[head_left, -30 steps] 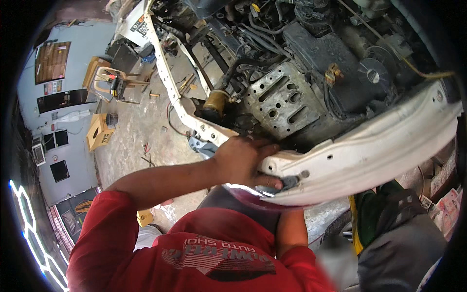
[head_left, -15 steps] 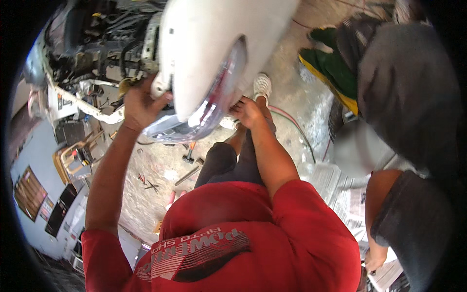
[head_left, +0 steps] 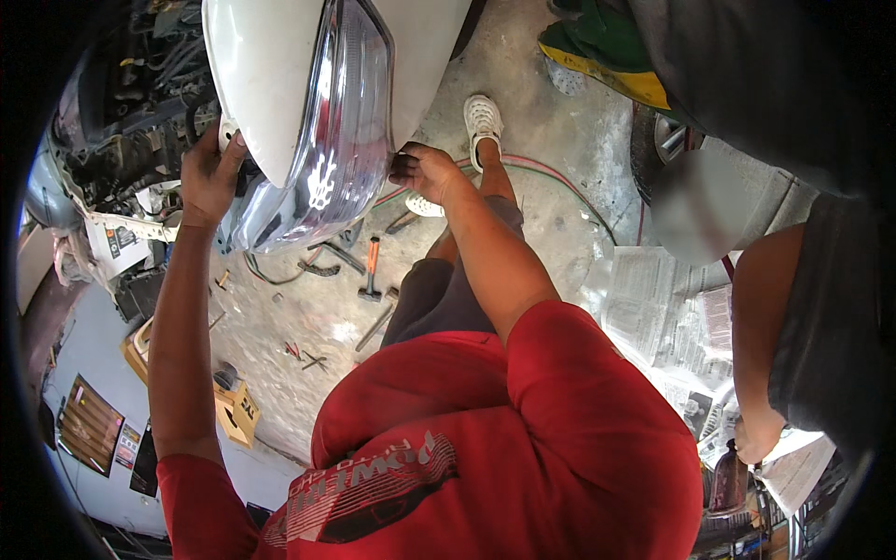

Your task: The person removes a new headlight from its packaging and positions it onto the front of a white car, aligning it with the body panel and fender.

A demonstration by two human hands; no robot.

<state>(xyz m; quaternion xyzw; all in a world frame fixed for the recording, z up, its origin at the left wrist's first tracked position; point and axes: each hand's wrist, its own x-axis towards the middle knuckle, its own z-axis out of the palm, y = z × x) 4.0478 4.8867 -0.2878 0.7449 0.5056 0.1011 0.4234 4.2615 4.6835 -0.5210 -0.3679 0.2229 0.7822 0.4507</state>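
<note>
A large clear headlight (head_left: pixel 345 121) sits in the front opening of a white car fender (head_left: pixel 266 75). My left hand (head_left: pixel 209 182) is closed around the inner edge, thumb up beside the fender's front bracket; its fingertips are partly hidden behind. On the outer side, my right hand (head_left: pixel 425 171) has its fingers bent in against the headlight's rim, just below the fender's lower corner. The tips of those fingers are dark and partly out of sight.
An orange-handled hammer (head_left: pixel 372 266) and several tools lie on the concrete floor. Red and green hoses (head_left: pixel 560 182) cross it. The engine bay (head_left: pixel 140 93) is at upper left. At right, another person's hand (head_left: pixel 761 434) holds a bottle (head_left: pixel 728 481) near newspapers (head_left: pixel 653 299).
The view has shifted, so the fender and headlight sit farther left and higher, with more lens showing. Both my hands stay at the headlight's sides.
</note>
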